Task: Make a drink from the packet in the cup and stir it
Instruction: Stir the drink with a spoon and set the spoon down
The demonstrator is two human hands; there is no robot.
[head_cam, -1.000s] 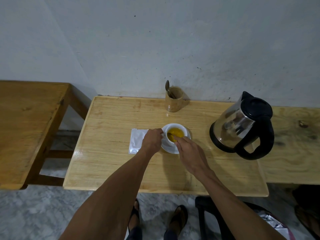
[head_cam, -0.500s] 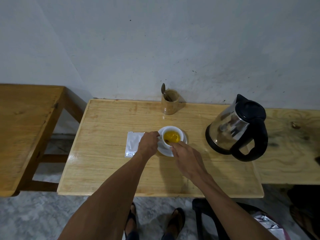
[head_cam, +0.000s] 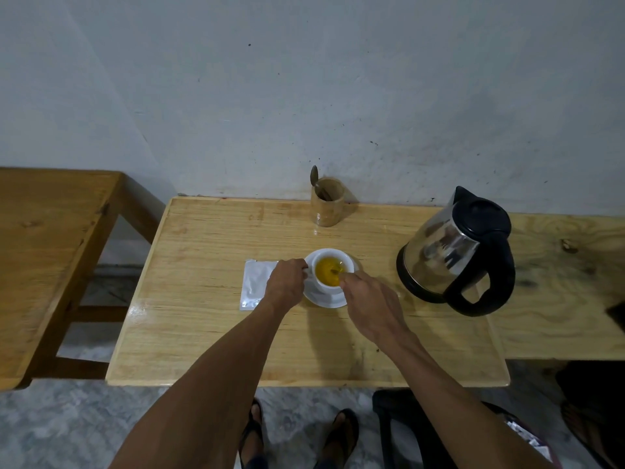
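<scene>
Head view: the cup (head_cam: 329,275) sits on its saucer (head_cam: 324,299) mid-table, full of yellow drink. The left hand (head_cam: 284,286), at the cup's left, has its fingers closed on the handle side, steadying it. The right hand (head_cam: 368,302), at the cup's near right, pinches a spoon (head_cam: 335,270) dipped in the liquid. The packet (head_cam: 255,282) lies flat left of the cup, the kettle (head_cam: 456,252) well right. Good stirring here likely means small, slow circles, the bowl kept under the surface, clear of the rim.

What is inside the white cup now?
The cup holds yellow liquid, with a spoon dipped in it by the right hand. The cup's bottom is hidden by the liquid.
</scene>
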